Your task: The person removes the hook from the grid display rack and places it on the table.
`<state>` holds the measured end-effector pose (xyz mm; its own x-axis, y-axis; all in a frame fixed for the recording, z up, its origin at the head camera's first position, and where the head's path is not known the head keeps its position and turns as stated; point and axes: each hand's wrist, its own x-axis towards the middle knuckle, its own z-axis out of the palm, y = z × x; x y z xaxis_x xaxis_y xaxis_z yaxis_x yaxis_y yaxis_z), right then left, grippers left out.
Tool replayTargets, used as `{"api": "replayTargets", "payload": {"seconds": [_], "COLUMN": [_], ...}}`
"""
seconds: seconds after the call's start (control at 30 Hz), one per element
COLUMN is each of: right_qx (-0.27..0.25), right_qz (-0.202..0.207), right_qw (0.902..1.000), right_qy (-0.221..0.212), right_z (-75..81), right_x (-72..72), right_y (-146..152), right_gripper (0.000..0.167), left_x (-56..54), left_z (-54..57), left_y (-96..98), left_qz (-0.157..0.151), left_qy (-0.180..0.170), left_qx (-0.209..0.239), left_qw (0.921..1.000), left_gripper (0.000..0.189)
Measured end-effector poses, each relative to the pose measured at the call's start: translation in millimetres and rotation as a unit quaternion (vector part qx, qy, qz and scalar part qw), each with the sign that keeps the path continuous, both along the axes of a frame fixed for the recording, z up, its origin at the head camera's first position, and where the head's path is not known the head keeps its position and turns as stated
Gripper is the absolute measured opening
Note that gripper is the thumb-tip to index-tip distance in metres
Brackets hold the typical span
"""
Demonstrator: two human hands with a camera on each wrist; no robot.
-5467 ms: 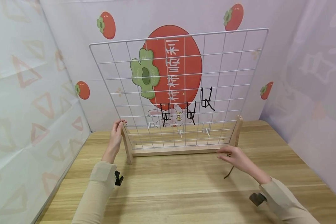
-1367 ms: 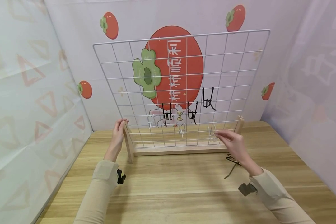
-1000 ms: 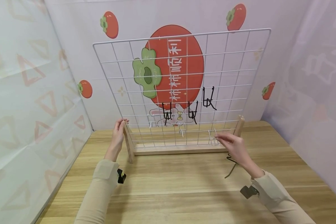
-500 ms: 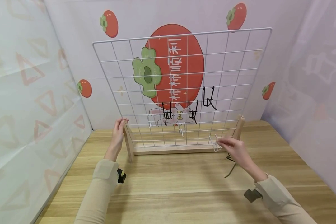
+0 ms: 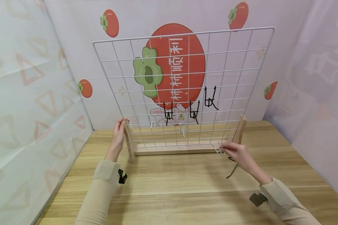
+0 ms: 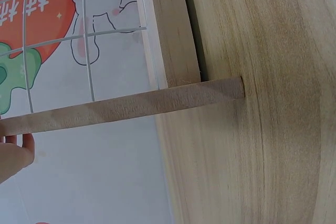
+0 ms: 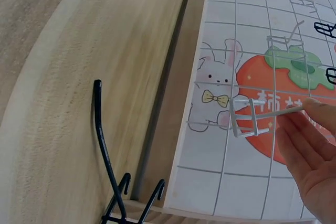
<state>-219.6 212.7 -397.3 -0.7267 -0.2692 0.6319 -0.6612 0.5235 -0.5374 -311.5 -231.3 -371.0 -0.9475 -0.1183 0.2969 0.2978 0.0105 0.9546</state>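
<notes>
A white wire grid panel (image 5: 183,74) stands upright in a wooden stand (image 5: 171,151). My left hand (image 5: 117,132) grips the upper end of the stand's left post (image 5: 129,147); part of that grip shows at the edge in the left wrist view. With thumb and fingertips, my right hand (image 5: 238,153) pinches the prong of a white wire hook (image 7: 247,118), low in front of the panel's right side. Two more white hooks hang on the grid, one at left (image 5: 152,122) and one near the middle (image 5: 183,130).
Three black double hooks hang higher on the grid: a left one (image 5: 168,113), a middle one (image 5: 194,112) and a right one (image 5: 210,98). Another black hook (image 7: 107,150) lies on the wooden table (image 5: 169,193) beside the right post, partly behind my right hand.
Earlier the right white hook hung on the grid; my right hand has since taken it off and, over the last second, lowered it toward the base. My left hand stays on the post.
</notes>
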Motion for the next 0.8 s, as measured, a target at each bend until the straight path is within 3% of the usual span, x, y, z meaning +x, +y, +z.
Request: {"api": "replayTargets", "payload": {"seconds": [0.13, 0.37, 0.8], "right_qx": [0.019, 0.029, 0.083], "right_qz": [-0.004, 0.010, 0.009], "right_qw": [0.9998, 0.9995, 0.9963], "right_qy": [-0.008, -0.004, -0.022], "right_z": [-3.6, -10.1, -22.9], "right_x": [-0.2, -2.6, -5.6], "right_y": [3, 7, 15], "right_gripper": [0.018, 0.019, 0.015], "left_x": [0.2, 16.0, 16.9], "left_z": [1.4, 18.2, 18.8], "left_y": [0.6, 9.1, 10.0], "left_qz": [-0.003, -0.004, -0.003], "left_qy": [-0.006, -0.018, -0.013], "left_qx": [0.011, 0.002, 0.006], "left_qw": [0.9999, 0.9998, 0.9999], "left_gripper": [0.015, 0.017, 0.022]}}
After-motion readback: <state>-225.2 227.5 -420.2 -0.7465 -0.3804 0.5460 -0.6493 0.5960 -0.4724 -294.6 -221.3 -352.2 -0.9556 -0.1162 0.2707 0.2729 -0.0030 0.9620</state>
